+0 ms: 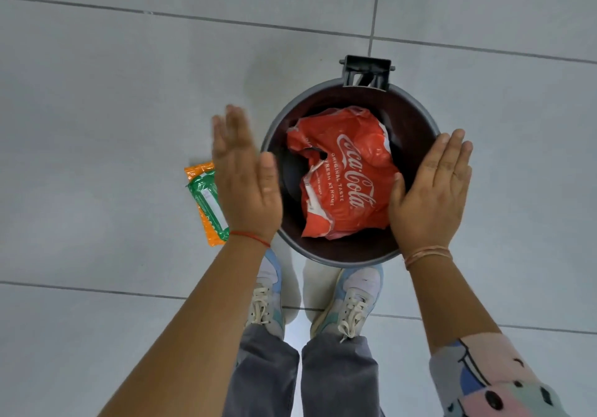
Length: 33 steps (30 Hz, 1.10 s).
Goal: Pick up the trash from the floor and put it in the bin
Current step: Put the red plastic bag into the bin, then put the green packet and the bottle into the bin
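A round dark bin (416,116) with a grey rim stands on the tiled floor in front of my feet. A crumpled red Coca-Cola plastic wrapper (347,174) lies inside it. My left hand (245,177) hovers flat and empty over the bin's left rim, slightly blurred. My right hand (433,190) is flat and empty over the bin's right rim, thumb toward the wrapper. An orange and green wrapper (205,202) lies on the floor left of the bin, partly hidden by my left hand.
Grey floor tiles (113,110) with dark grout lines surround the bin. My two sneakers (352,300) stand just behind the bin. A black hinge bracket (366,71) sticks out at the bin's far side.
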Motion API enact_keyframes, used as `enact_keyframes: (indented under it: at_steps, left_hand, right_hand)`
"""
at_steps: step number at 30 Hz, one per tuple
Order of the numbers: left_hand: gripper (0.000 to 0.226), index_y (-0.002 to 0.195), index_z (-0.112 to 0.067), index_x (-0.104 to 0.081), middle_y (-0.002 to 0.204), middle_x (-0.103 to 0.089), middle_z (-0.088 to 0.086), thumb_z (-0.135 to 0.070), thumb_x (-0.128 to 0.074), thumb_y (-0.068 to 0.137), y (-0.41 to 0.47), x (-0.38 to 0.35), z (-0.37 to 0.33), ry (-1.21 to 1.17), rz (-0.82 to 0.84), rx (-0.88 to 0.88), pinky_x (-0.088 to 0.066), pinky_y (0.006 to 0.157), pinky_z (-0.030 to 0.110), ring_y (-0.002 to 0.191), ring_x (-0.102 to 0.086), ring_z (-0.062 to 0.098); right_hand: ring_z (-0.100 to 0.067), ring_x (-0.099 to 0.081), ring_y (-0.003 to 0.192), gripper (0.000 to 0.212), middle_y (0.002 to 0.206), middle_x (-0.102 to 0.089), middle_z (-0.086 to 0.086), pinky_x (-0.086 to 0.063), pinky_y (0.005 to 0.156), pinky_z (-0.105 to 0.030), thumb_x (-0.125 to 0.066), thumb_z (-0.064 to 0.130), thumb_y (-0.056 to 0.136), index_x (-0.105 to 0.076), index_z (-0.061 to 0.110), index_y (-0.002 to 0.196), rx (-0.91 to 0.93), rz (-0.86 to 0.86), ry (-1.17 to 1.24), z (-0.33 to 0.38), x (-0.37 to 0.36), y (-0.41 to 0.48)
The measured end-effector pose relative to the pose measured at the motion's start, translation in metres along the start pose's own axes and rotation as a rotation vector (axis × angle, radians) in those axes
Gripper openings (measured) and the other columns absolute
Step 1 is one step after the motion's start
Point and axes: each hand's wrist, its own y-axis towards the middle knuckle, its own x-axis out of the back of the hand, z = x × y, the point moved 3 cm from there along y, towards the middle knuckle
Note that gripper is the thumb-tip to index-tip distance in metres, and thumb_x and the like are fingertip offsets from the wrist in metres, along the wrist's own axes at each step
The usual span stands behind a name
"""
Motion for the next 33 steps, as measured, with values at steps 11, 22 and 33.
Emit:
enact_keyframes:
  at_steps: [11,22,33]
  left_hand:
    - [0.074,0.143,-0.009,-0.02,0.139,-0.042,0.023,-0.038,-0.057,0.086,-0.053,-0.043,0.151,0.302,0.31,0.787,-0.028,0.109,0.049,0.125,-0.04,0.039]
    - [0.074,0.143,-0.032,-0.016,0.155,0.004,0.014,-0.031,-0.061,0.085,-0.051,-0.082,0.167,0.312,0.313,0.798,-0.018,0.108,0.064,0.14,0.0,0.04]
    - [0.072,0.137,-0.023,-0.025,0.141,-0.023,0.018,0.007,-0.055,0.079,-0.047,-0.073,0.189,0.217,0.081,0.984,-0.043,0.089,0.046,0.117,-0.035,0.035]
  right_hand:
    - [-0.042,-0.017,0.141,0.073,0.152,-0.018,-0.031,-0.014,0.116,-0.045,-0.055,0.016,0.088,-0.017,-0.009,0.144,0.022,-0.042,-0.03,-0.001,-0.002,0.0]
    - [-0.041,-0.021,0.141,0.073,0.152,-0.019,-0.03,-0.021,0.115,-0.049,-0.045,0.023,0.086,-0.017,-0.009,0.145,0.026,-0.053,0.025,-0.006,-0.006,-0.001]
    - [-0.04,-0.031,0.136,0.077,0.152,-0.026,-0.023,-0.032,0.109,-0.053,-0.038,0.039,0.083,-0.017,0.002,0.147,-0.049,-0.051,0.028,-0.02,-0.018,0.0]
